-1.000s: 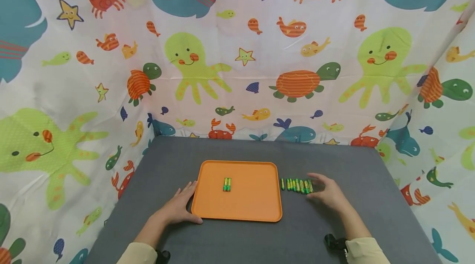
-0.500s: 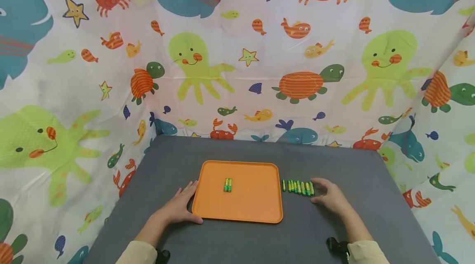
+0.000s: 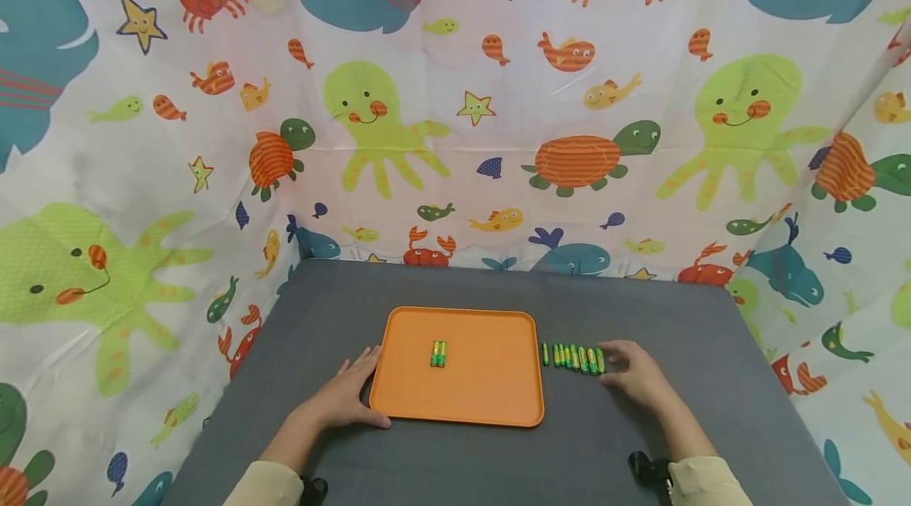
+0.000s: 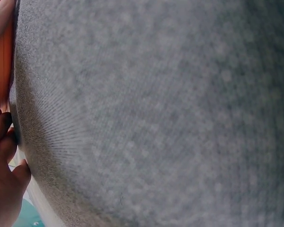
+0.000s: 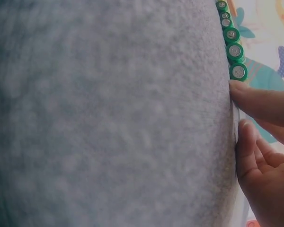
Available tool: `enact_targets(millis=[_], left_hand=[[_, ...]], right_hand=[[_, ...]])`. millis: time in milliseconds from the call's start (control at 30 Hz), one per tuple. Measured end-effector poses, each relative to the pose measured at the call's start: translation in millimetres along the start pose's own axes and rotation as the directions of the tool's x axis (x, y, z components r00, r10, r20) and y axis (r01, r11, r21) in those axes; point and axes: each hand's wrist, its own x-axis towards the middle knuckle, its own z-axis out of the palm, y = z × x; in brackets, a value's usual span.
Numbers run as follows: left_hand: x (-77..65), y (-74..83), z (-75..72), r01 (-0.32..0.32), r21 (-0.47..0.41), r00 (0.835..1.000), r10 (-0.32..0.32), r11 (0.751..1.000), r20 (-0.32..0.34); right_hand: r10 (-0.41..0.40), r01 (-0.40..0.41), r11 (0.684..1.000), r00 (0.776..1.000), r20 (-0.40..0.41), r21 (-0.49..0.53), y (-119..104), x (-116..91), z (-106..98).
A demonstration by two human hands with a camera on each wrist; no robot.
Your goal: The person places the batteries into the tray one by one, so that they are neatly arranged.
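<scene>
My left hand [image 3: 342, 397] rests along the left side of an orange tray [image 3: 491, 387], fingers spread, thumb at its near left corner. Its fingertips [image 4: 2, 135] lie right by the orange rim in the left wrist view. Two small green-and-yellow batteries [image 3: 438, 353] lie side by side on the tray. To the right of the tray, a row of several similar batteries [image 3: 575, 358] lies on the grey table. My right hand [image 3: 638, 376] is at the right end of this row, thumb and index finger apart. In the right wrist view its thumb [image 5: 255, 101] sits right beside the last battery [image 5: 239, 72].
A grey cloth-covered table [image 3: 491, 470] lies under everything. Behind it and at both sides hangs a white curtain [image 3: 455, 47] printed with sea animals. One battery [image 3: 545, 354] lies slightly apart from the row, close to the tray's right edge.
The right hand has drawn in its index finger and thumb slightly at the end of the row. The left hand stays at the tray. The head view has shifted a little.
</scene>
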Motion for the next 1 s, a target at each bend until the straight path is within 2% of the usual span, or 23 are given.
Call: enact_targets(millis=[233,833,1000], left_hand=[[0.9,0.6,-0.9,-0.014,-0.007,1.000,0.014,1.000,-0.003],[-1.2,4.8,-3.0,-0.009,-0.001,1.000,0.009,1.000,-0.003],[-1.3,2.8,-2.8,-0.018,-0.001,1.000,0.018,1.000,-0.005]], right_hand=[[0.068,-0.067,0.998,0.997,-0.025,0.015,4.5,0.2,-0.4],[0.106,-0.100,0.981,0.994,-0.025,0.167,5.0,-2.1,-3.7],[0.115,-0.106,0.979,0.992,-0.043,0.172,0.1,0.6,-5.1]])
